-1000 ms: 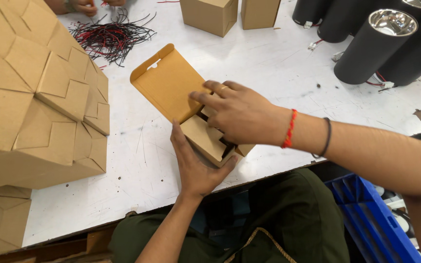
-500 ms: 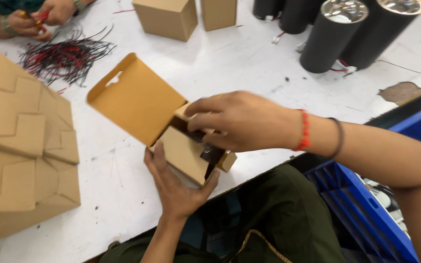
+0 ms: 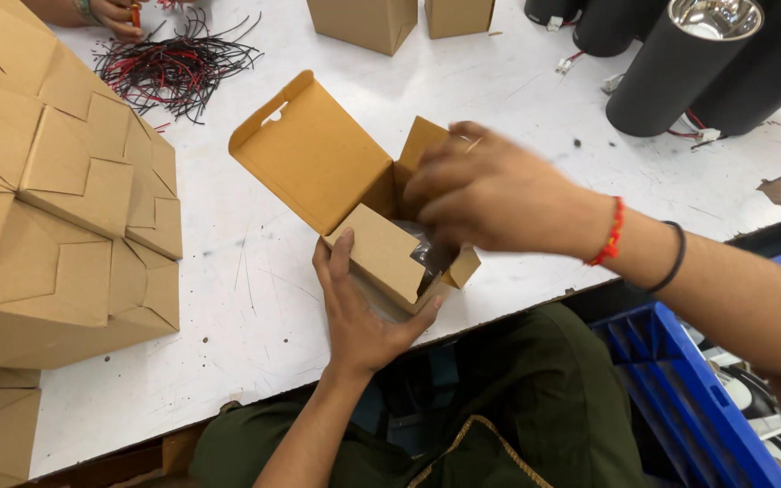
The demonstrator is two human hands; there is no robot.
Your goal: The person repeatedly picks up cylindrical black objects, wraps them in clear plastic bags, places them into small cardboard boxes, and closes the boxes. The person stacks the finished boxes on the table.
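Stack at your far left: a tall pile of flattened brown cardboard box blanks (image 3: 56, 199) stood on the white worktable (image 3: 228, 307).
Wires: a loose bundle of red and black wires (image 3: 169, 68) lay at the table's far edge, with another person's hand (image 3: 115, 13) on it.
Your left hand: your left hand (image 3: 359, 312) cupped the small open brown cardboard box (image 3: 381, 258) from below, thumb along its near side and fingers curled round the bottom edge.
Box: it sat at the table's near edge, lid flap raised, something in clear plastic wrap (image 3: 427, 253) showing inside.
Your right hand: your right hand (image 3: 494, 194) was over the opening, blurred; you cannot tell whether its bent fingers pinched anything.
Far right: black cylindrical lamp housings (image 3: 680, 68) stood well apart from the box.
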